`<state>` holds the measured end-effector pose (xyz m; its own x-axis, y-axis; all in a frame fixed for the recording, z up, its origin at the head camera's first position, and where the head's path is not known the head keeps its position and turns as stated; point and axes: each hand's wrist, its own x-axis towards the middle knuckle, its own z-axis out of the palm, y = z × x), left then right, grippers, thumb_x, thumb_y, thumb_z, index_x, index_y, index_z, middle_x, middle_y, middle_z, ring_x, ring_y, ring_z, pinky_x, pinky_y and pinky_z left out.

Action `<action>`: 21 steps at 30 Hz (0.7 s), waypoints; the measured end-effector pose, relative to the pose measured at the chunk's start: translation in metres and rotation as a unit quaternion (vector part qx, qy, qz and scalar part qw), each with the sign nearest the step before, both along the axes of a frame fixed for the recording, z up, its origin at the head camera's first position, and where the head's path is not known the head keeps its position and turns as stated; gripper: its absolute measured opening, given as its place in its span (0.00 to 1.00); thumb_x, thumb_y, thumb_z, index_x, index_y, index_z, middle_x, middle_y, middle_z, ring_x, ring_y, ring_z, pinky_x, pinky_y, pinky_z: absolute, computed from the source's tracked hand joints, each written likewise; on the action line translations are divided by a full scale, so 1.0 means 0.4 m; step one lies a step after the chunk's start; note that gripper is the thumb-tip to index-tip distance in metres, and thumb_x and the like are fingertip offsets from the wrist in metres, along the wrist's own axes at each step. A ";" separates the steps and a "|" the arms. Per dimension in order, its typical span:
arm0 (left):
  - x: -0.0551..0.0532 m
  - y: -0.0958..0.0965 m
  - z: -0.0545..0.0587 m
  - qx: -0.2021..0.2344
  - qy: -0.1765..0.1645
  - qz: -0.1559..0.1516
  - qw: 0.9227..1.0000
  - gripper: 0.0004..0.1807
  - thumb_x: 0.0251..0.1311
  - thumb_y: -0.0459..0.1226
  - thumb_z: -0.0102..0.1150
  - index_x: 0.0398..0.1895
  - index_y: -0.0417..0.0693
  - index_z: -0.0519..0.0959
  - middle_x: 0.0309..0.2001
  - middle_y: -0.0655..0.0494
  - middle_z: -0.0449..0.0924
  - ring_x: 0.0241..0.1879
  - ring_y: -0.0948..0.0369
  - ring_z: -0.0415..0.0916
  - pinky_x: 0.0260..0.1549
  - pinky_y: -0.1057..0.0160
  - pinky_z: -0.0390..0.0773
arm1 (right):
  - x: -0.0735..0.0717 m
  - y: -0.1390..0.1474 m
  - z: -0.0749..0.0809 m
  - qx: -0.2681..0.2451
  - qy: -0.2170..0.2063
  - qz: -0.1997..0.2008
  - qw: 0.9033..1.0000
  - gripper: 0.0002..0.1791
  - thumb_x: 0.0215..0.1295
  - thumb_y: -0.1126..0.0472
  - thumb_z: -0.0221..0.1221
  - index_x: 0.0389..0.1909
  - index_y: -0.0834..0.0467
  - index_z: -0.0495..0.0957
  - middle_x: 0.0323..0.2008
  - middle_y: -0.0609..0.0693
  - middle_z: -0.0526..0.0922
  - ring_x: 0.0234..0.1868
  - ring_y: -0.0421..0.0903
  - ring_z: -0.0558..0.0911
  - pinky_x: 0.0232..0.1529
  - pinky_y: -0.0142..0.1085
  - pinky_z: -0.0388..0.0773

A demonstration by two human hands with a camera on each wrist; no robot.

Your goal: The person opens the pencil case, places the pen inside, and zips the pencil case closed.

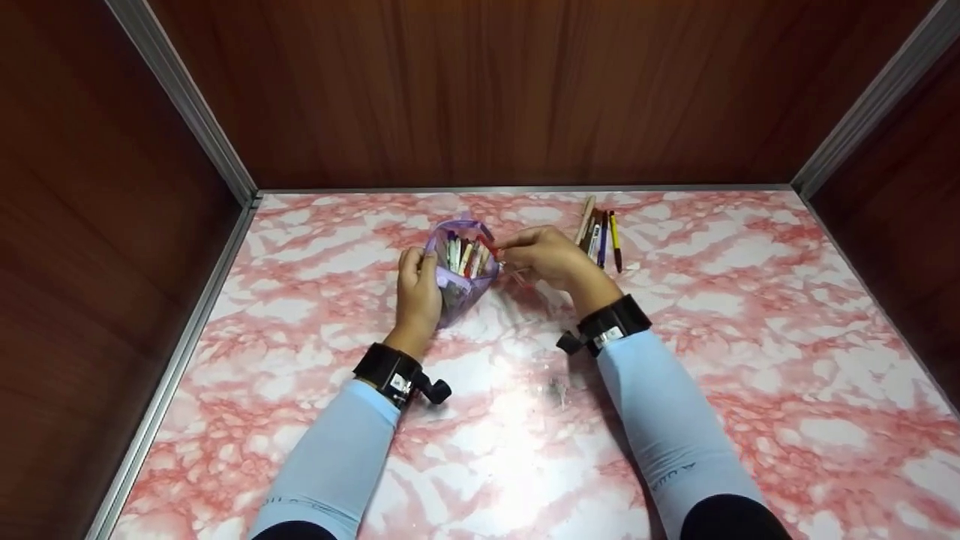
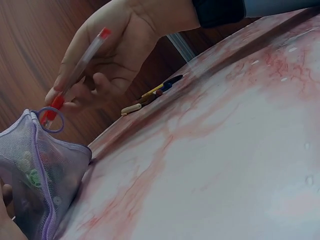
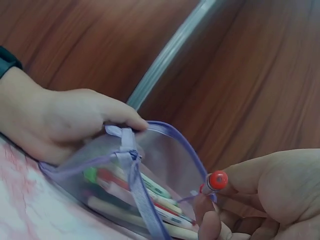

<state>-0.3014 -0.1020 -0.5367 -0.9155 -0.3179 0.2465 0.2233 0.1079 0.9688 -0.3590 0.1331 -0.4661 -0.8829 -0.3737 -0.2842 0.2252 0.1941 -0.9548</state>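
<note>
A purple mesh pencil case (image 1: 459, 300) stands with its mouth spread, and several pens and markers (image 1: 466, 256) show inside. My left hand (image 1: 420, 292) grips the case by its left rim, thumb at the edge. In the left wrist view only a bit of that hand (image 2: 7, 212) shows at the lower left. My right hand (image 1: 551, 259) pinches a clear-barrelled pen (image 2: 86, 62) with a red cap and red end plug. The pen's capped end is at the case's right rim, beside the purple ring (image 2: 60, 120). From the right wrist, its red end plug (image 3: 218, 179) faces the camera.
Several pens (image 1: 602, 238), one of them yellow and black (image 1: 616, 240), lie on the table behind my right hand. Small clear scraps (image 1: 556, 388) lie nearer me on the red-and-white marbled tabletop (image 1: 495, 450). Brown wood-grain panels (image 1: 517, 90) enclose the back and sides.
</note>
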 end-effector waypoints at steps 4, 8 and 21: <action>0.002 0.001 0.002 0.006 -0.003 -0.003 1.000 0.12 0.86 0.39 0.52 0.44 0.40 0.77 0.51 0.51 0.72 0.50 0.59 0.72 0.55 0.61 0.76 | -0.006 -0.040 -0.008 -0.028 -0.010 -0.021 0.999 0.18 0.79 0.69 0.66 0.66 0.62 0.88 0.37 0.51 0.90 0.29 0.39 0.82 0.30 0.29 0.81; 0.003 -0.002 0.002 0.023 0.005 -0.010 1.000 0.11 0.85 0.39 0.54 0.44 0.39 0.77 0.50 0.54 0.72 0.49 0.59 0.72 0.52 0.63 0.76 | -0.016 -0.092 -0.019 -0.046 -0.002 -0.039 0.998 0.19 0.78 0.70 0.66 0.66 0.66 0.87 0.33 0.49 0.89 0.26 0.40 0.81 0.30 0.30 0.81; -0.003 -0.001 -0.004 0.057 0.022 -0.020 0.998 0.09 0.84 0.37 0.56 0.41 0.45 0.77 0.48 0.57 0.72 0.49 0.60 0.74 0.50 0.65 0.78 | -0.007 -0.204 -0.038 0.076 0.134 -0.050 0.987 0.17 0.75 0.68 0.71 0.62 0.64 0.90 0.61 0.60 0.92 0.37 0.40 0.89 0.37 0.30 0.88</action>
